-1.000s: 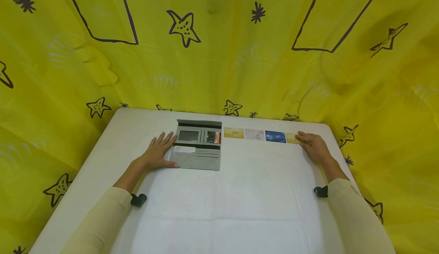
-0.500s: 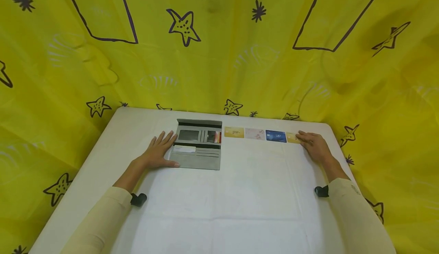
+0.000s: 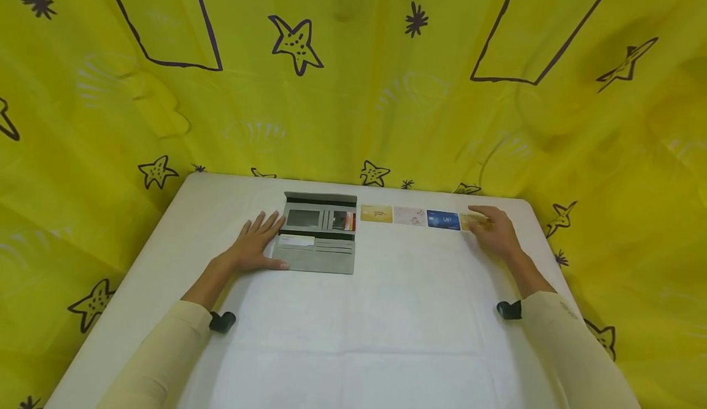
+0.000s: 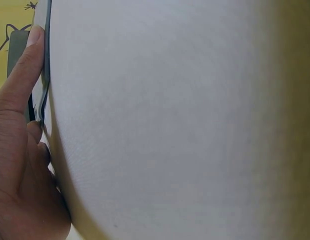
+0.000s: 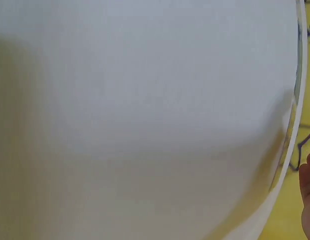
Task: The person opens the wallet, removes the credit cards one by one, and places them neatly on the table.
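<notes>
A grey wallet (image 3: 315,261) lies unfolded on the table. My left hand (image 3: 251,246) rests at its left edge, fingers spread and thumb on the lower left corner. In the wallet, a white card (image 3: 296,241) sits in a lower slot, and dark and red cards (image 3: 348,221) show at the right. To the right runs a row: a yellow card (image 3: 377,214), a pale pink patterned card (image 3: 410,216), a blue VIP card (image 3: 444,220) and another yellow card (image 3: 466,218). My right hand (image 3: 497,232) hovers over that last card, partly hiding it, with its index finger extended.
A white cloth covers the table (image 3: 353,323). Behind it and at both sides hangs a yellow curtain (image 3: 342,108) with drawn stars. Black wrist devices stick out from both sleeves, one left (image 3: 223,322) and one right (image 3: 509,310).
My right hand has lifted a little and shifted left over the last yellow card, after touching its right end. The left hand, wallet and cards stay in place.
</notes>
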Available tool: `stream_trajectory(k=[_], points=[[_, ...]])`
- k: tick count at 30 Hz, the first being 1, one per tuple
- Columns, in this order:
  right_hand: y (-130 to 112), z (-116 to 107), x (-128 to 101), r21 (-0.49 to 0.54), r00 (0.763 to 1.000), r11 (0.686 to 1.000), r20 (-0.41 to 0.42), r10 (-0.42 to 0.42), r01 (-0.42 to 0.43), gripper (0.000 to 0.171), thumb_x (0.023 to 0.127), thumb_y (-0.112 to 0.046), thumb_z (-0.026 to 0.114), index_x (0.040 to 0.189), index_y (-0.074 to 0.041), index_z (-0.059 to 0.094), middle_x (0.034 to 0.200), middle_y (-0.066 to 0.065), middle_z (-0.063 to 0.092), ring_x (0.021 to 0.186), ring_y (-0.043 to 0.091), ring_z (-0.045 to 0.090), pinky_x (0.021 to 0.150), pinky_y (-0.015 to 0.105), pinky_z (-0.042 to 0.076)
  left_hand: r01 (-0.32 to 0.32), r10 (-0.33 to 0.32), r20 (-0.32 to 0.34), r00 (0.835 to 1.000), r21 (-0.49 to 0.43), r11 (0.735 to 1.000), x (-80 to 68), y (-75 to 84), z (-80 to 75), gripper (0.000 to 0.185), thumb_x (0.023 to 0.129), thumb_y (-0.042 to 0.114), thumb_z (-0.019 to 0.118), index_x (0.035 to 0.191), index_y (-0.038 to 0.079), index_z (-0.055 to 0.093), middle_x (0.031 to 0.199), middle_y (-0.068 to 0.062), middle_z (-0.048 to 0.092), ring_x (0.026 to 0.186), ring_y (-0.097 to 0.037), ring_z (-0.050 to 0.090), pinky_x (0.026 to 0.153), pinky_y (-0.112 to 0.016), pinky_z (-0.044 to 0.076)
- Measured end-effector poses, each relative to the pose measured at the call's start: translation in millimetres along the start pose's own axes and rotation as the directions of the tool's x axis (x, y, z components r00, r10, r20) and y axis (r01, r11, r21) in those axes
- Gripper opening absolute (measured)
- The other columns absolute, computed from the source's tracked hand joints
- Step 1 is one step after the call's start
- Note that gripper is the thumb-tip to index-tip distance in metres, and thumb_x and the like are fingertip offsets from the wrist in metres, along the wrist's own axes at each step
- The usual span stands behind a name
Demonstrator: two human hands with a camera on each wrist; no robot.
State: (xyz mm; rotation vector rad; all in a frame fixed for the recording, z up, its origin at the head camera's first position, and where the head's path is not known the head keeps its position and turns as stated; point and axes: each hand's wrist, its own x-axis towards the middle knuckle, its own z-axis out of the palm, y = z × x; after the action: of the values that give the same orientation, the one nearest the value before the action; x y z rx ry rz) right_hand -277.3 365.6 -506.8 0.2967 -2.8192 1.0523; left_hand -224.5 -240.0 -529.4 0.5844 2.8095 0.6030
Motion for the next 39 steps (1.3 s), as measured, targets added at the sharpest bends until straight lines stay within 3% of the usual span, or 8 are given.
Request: stream_trajectory(k=[9,18,23,39], points=[[-32,25,4,0.069,0.999,0.997,0.006,-0.04,0.039,0.047,0.095,-0.004,0.077,0.138,0.006,0.062,0.137,0.03,0.058,0.126,0.049,0.054,0.105,0.064,0.046,0.003,-0.003,0.001,1.0,-0.001,1.0,-0.1,-0.1,-4.0,0.122,0.081,0.06,0.083,0.168,0.004,0.018,0.174,-0.021,0.008,0.158,-0.047,-0.005,0.122,-0.067,-0.005],[-57,46,2,0.106,0.997,0.994,0.072,0.011,-0.019,0.05,0.096,-0.01,0.078,0.141,0.001,0.062,0.14,0.026,0.057,0.119,0.046,0.061,0.098,0.058,0.052,-0.019,0.02,-0.014,1.0,0.002,1.0,0.9,-1.1,-4.0,0.122,0.082,0.062,0.082,0.167,0.003,0.018,0.174,-0.021,0.008,0.158,-0.048,-0.004,0.122,-0.068,-0.004],[-64,60,-4,0.118,0.997,0.993,0.073,-0.036,0.027,0.048,0.095,-0.009,0.078,0.14,0.002,0.062,0.131,0.024,0.063,0.116,0.042,0.063,0.096,0.055,0.052,-0.024,0.024,-0.018,1.0,-0.023,0.999,-1.7,1.5,-3.7,0.121,0.082,0.06,0.083,0.167,0.001,0.02,0.174,-0.023,0.009,0.158,-0.048,-0.004,0.122,-0.068,-0.004],[-85,87,-14,0.193,0.991,0.979,0.102,-0.087,0.066,0.045,0.094,-0.006,0.079,0.136,0.001,0.066,0.131,0.018,0.065,0.117,0.035,0.062,0.097,0.051,0.054,-0.032,0.032,-0.018,0.999,-0.012,0.999,-2.1,1.0,0.3,0.121,0.081,0.059,0.084,0.167,0.001,0.02,0.173,-0.023,0.011,0.158,-0.049,-0.002,0.122,-0.069,-0.003]])
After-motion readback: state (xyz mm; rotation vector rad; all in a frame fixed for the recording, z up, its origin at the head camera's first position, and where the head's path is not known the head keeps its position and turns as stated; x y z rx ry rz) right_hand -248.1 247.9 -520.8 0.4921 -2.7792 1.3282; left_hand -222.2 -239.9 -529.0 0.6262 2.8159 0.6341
